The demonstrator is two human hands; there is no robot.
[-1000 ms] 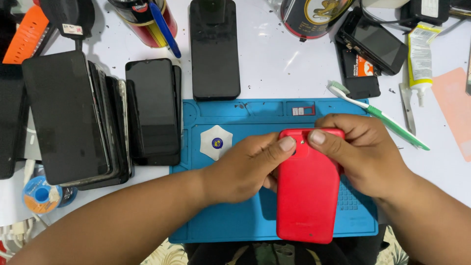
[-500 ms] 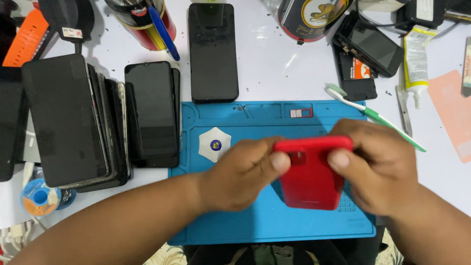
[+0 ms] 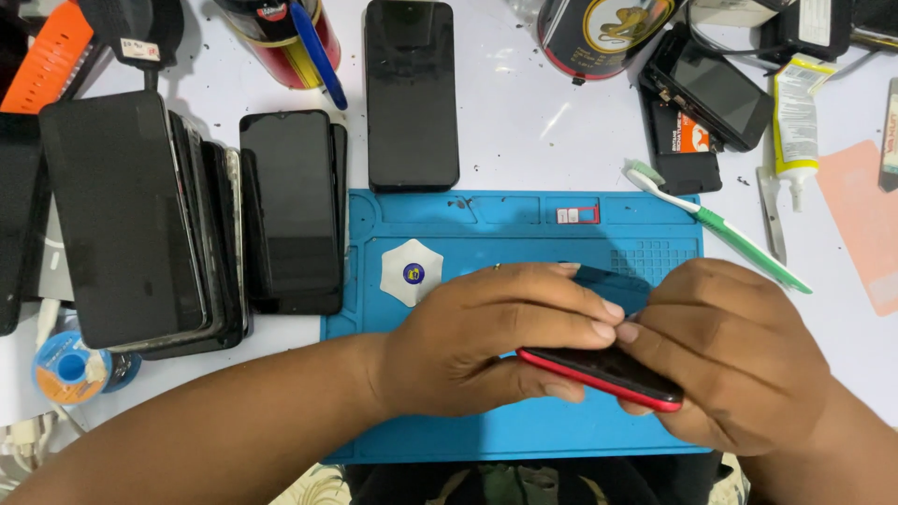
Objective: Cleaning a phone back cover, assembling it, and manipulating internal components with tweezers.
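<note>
1. Both hands gripped one red phone (image 3: pixel 603 372) above the blue silicone repair mat (image 3: pixel 524 234), tilted so that its long edge faced the camera. The left hand (image 3: pixel 486 337) cupped it from below with the thumb under the edge and the fingers curled over the top. The right hand (image 3: pixel 730 365) pinched the other end, thumb tip meeting the left fingertips, a hold that seemed suited to steadying the phone's edge.
2. A white rounded-triangle pry pick (image 3: pixel 412 272) lay on the mat just beside the left hand, within easy reach.
3. A small red-framed tray part (image 3: pixel 577 214) sat in a slot along the mat's top rim, apparently kept from straying.
4. A green-handled toothbrush (image 3: pixel 720 227) lay across the mat's right corner onto the white table (image 3: pixel 524 122).
5. Further left, dark phone screens stood stacked in two piles (image 3: pixel 187 224), with a single black phone (image 3: pixel 412 93) lying above the mat.
6. A glue tube (image 3: pixel 795 117) lay far right, beside metal tweezers (image 3: pixel 772 210).
</note>
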